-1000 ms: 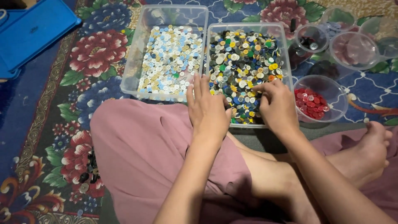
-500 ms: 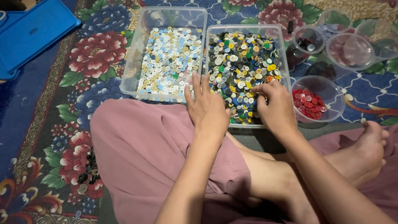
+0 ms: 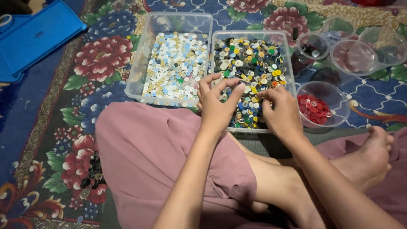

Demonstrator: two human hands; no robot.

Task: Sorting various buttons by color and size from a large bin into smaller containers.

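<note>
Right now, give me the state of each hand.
Left hand: open, fingers curled over the mixed buttons; any hold cannot be told.
Right hand: fingertips in the buttons; grip cannot be told.

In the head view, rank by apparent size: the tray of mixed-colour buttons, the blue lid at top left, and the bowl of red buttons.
1. Tray of mixed-colour buttons, partly hidden by both hands.
2. Blue lid. It is cut off by the frame edge, so its place against the tray is unsure.
3. Bowl of red buttons, clearly smallest.
</note>
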